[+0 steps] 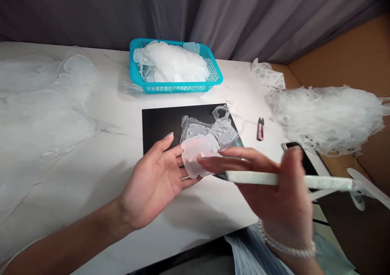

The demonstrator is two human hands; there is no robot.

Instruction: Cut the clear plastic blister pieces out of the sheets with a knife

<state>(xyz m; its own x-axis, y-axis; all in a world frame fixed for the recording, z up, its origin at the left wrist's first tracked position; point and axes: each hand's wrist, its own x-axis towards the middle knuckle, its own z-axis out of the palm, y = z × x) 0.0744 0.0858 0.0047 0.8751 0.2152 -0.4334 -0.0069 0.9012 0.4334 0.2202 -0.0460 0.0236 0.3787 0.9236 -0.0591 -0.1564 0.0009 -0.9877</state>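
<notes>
My left hand is palm up with its fingers stretched out, and a frosted translucent plastic piece with scalloped edges rests on them. My right hand has its fingers wrapped round a slim tool with a long white handle and a dark end. Its fingertips reach over the plastic piece and seem to touch it; motion blurs them. Behind the piece, clear plastic sheets with similar shapes lie on a black mat. The tool's tip is partly hidden.
A blue basket full of frosted pieces stands at the back. Plastic bags of pieces cover the left side. To the right are pink thread snips, a heap of clear plastic scraps, a phone and a cardboard wall.
</notes>
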